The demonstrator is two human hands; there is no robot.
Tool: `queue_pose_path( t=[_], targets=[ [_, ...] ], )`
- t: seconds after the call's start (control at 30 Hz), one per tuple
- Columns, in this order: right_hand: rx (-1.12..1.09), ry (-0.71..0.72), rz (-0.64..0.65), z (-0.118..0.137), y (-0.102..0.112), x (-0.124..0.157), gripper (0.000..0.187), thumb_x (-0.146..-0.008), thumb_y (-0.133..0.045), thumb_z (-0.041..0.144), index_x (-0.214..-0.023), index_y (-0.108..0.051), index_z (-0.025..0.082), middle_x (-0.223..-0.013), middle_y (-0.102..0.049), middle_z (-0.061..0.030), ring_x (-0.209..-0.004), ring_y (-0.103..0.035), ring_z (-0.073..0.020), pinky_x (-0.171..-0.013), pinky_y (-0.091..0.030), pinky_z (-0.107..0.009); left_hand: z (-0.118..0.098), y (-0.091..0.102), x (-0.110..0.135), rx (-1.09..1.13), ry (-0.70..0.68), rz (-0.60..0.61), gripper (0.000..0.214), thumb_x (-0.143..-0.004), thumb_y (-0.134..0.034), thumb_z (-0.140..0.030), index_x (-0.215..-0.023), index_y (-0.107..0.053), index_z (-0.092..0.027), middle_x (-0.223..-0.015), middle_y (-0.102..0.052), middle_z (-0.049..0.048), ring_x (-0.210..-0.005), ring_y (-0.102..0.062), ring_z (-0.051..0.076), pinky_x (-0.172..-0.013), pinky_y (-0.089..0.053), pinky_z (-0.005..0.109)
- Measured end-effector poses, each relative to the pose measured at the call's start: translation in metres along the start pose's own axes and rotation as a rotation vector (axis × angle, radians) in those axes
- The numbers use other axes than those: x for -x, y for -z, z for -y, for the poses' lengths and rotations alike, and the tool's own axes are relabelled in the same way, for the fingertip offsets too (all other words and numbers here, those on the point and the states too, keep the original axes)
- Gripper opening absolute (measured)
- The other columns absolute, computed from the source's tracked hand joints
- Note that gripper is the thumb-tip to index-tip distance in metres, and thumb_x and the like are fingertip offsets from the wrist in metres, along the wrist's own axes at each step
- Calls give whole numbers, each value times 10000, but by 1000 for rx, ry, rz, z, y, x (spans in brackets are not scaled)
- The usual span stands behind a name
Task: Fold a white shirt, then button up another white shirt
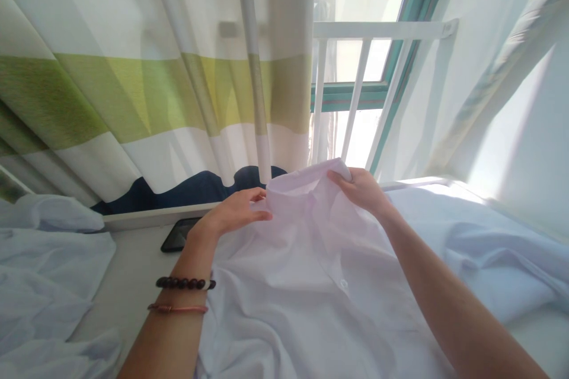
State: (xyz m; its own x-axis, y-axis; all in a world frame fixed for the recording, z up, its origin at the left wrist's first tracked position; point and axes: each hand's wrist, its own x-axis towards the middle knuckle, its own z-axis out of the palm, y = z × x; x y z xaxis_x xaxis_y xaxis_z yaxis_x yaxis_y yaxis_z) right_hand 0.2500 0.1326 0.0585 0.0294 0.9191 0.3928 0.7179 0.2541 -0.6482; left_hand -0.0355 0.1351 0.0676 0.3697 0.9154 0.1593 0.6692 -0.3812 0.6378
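Note:
A white button-up shirt (pixel 306 272) lies spread in front of me, its collar (pixel 288 183) raised toward the window. At the collar's left side is my left hand (pixel 237 210), thumb on the front and fingertips passing behind the cloth, closed loosely on it. My right hand (pixel 355 186) pinches the collar's right end between thumb and fingers. A clear button (pixel 344 284) shows on the shirt front. The lower part of the shirt runs out of view at the bottom.
A dark phone (pixel 175 235) lies behind my left wrist. More white cloth is heaped at the left (pixel 40 284) and right (pixel 493 243). A striped curtain (pixel 195 89), a white railing (pixel 382 29) and a green-framed window (pixel 355 96) stand beyond.

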Motion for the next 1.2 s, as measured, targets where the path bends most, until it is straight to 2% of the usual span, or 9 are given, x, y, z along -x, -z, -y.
queue_pose_path(
  t=[0.07, 0.2, 0.33, 0.5, 0.6, 0.73, 0.87, 1.03, 1.2],
  targets=[
    [29, 1, -48, -1, -2, 0, 472, -860, -429, 567, -586, -530, 196, -562, -536, -18, -572, -500, -171, -533, -331, -281, -1, 2, -1, -55, -29, -55, 190, -777, -615, -333, -892, -675, -194, -928, -713, 45, -898, -638, 234, -818, -453, 300],
    [145, 12, -174, 12, -6, 1, 508, -911, -313, 592, -690, -562, 208, -591, -556, -32, -575, -503, -186, -531, -307, -284, -10, 9, -3, -181, -42, -289, 299, -923, -387, -351, -1062, -605, -202, -948, -682, 66, -886, -616, 238, -808, -423, 315],
    [406, -55, -103, 20, -23, -11, 526, -964, -206, 527, -1001, -604, 185, -864, -657, -115, -784, -597, -257, -619, -372, -313, -12, 12, -11, -384, 31, -436, 306, -927, -387, -322, -1136, -562, -183, -945, -663, 110, -895, -602, 274, -799, -425, 364],
    [510, -45, 24, 11, -43, -17, 434, -928, -442, 409, -1219, -525, 98, -1187, -578, -203, -1087, -530, -331, -829, -394, -389, -15, -3, -22, -406, -30, -355, 264, -849, -476, -186, -1099, -557, -160, -1143, -588, 138, -1061, -527, 264, -904, -398, 367],
    [547, 15, 22, 16, -40, -5, 471, -903, -505, 351, -1309, -453, 119, -1301, -498, -191, -1163, -469, -332, -893, -361, -402, -23, -17, -23, -337, -72, -190, 184, -848, -473, -225, -956, -617, -184, -941, -656, 92, -865, -596, 236, -779, -446, 342],
    [524, 91, 41, 31, -35, 24, 271, -949, -405, 307, -1121, -554, 159, -1072, -634, -128, -953, -588, -256, -782, -379, -335, -23, -35, -22, -218, -64, 82, 139, -781, -550, -260, -704, -646, -197, -670, -672, 45, -648, -628, 211, -633, -469, 309],
    [512, 108, 339, 35, -47, 56, 332, -971, -335, 371, -914, -606, 188, -813, -698, -87, -699, -637, -221, -559, -320, -292, -11, -56, -22, -109, 14, 242, 295, -805, -494, -289, -532, -557, -198, -516, -644, 33, -442, -603, 179, -455, -465, 272],
    [474, 134, 418, 27, -58, 76, 338, -926, -424, 463, -896, -623, 191, -800, -715, -71, -682, -643, -217, -527, -292, -280, -15, -66, -16, -107, -8, 159, 295, -836, -466, -293, -569, -554, -204, -572, -677, 49, -452, -613, 184, -448, -476, 283],
    [332, 129, 459, 29, -48, 84, 425, -940, -358, 509, -814, -618, 199, -751, -701, -55, -653, -617, -192, -529, -294, -270, -53, -46, -20, -260, -135, -133, 289, -920, -380, -314, -927, -639, -187, -927, -679, 83, -848, -639, 218, -815, -482, 343]
  ],
)
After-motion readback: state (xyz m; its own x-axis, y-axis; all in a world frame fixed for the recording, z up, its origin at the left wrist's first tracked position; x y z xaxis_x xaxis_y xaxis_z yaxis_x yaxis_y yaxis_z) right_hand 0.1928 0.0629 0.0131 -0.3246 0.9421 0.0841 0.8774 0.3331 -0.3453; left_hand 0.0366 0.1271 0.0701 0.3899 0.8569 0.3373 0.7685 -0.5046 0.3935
